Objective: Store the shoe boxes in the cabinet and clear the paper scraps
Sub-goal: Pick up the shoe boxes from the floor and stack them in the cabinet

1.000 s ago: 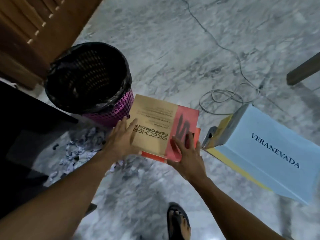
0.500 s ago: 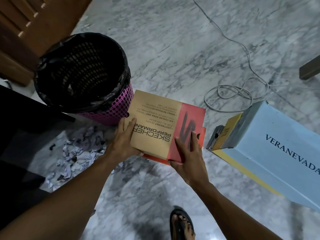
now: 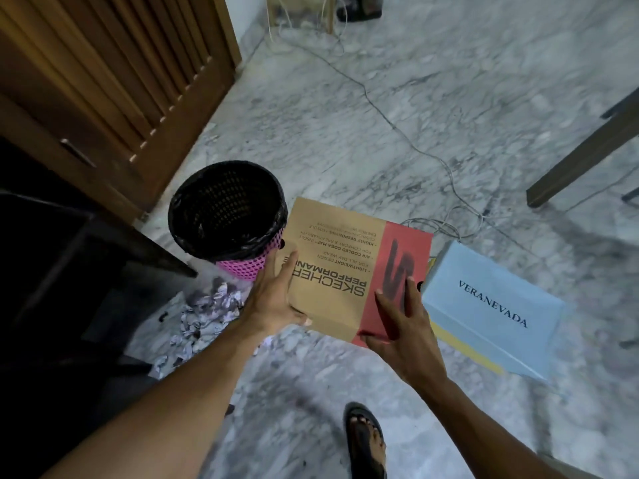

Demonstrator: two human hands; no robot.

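Note:
A brown and red Skechers shoe box (image 3: 349,261) is held off the marble floor between both hands. My left hand (image 3: 275,297) grips its left end and my right hand (image 3: 397,319) grips its red right end. A light blue shoe box (image 3: 491,309) printed VERANEVADA lies on the floor just right of it, with a yellow edge beneath. A heap of crumpled paper scraps (image 3: 204,316) lies on the floor at the left, below a pink mesh bin (image 3: 228,210) lined with a black bag. The wooden louvred cabinet (image 3: 114,84) stands at the upper left.
A dark piece of furniture (image 3: 58,278) fills the left side. A grey cable (image 3: 390,122) runs across the floor to a coil (image 3: 449,223) behind the boxes. A wooden furniture leg (image 3: 581,157) stands at the right. My sandalled foot (image 3: 364,440) is at the bottom.
The Skechers box has been lifted off the floor and closer to me in both hands. The view has tilted up, showing more of the cabinet and floor.

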